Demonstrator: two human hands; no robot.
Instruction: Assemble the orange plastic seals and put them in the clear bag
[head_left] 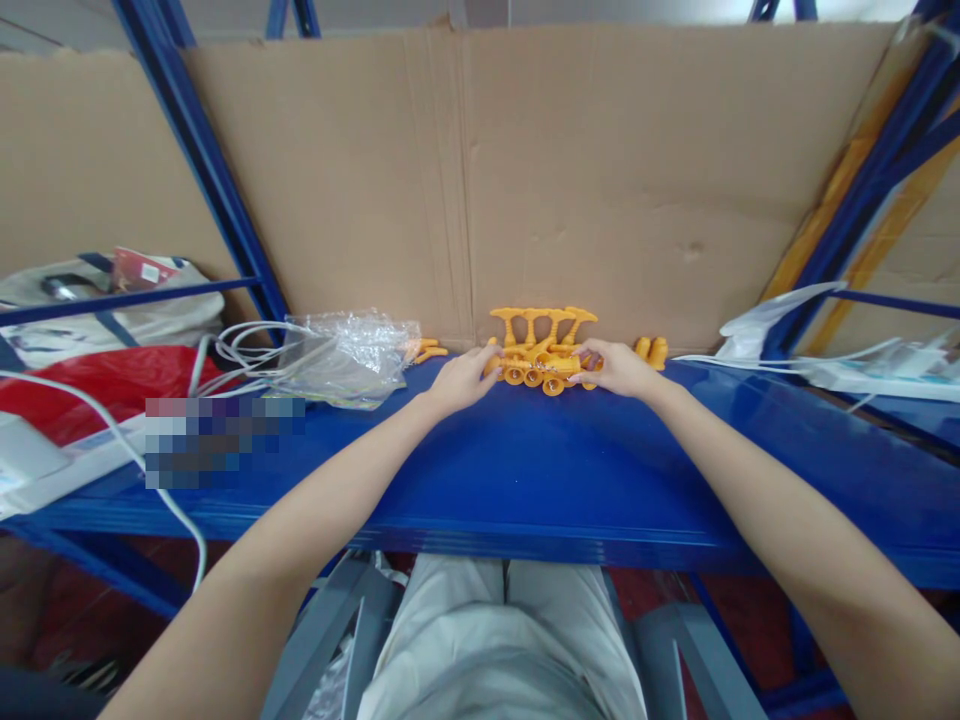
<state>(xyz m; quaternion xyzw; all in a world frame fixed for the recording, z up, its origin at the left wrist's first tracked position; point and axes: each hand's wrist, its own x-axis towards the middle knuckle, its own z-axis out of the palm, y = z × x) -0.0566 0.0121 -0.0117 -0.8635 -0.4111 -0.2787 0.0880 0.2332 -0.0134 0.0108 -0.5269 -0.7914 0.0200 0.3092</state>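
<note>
A row of yellow plastic parts (553, 384) with round, hollow ends lies at the back of the blue table, between my two hands. Behind them stand several yellow T-shaped pieces (531, 322) with ribbed stems, close to the cardboard. My left hand (466, 380) has its fingers curled round the left end of the row. At the opposite end, the fingers and thumb of my right hand (616, 370) close on the parts there. Two short yellow cylinders (651, 352) are just right of that hand. Small yellow branched pieces (429, 350) lie left of my left hand.
A cardboard sheet (585, 170) walls off the back of the blue table (480, 480). Clear plastic bags (345, 355), white cables (232, 350) and a red bag (112, 385) crowd the left side. White power strips (885, 372) lie at right, beside blue rack posts (855, 210).
</note>
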